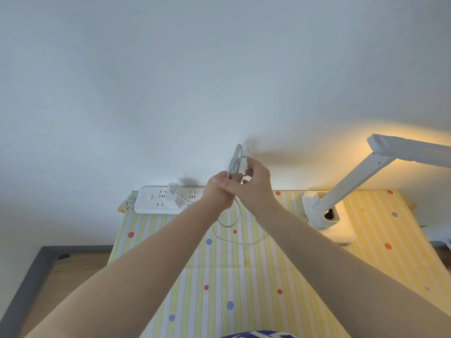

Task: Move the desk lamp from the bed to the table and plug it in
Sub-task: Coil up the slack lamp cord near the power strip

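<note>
The white desk lamp point(327, 215) stands on the table point(244, 276) at the right, lit, its arm and head reaching up to the right. A white adapter point(172, 195) sits plugged into the white power strip point(151, 200) at the table's back left. The thin white cable point(235, 162) is gathered in loops above the table's back edge. My left hand point(218, 191) grips the bottom of the loops. My right hand point(256, 184) pinches the cable beside them. Slack cable point(234, 240) hangs down and curves across the cloth towards the lamp.
A striped yellow cloth with coloured dots covers the table. A plain white wall rises right behind it. Wooden floor point(73, 269) and a dark grey skirting strip point(24, 289) show at the lower left. The lamp base has a pen-holder cup point(329, 211).
</note>
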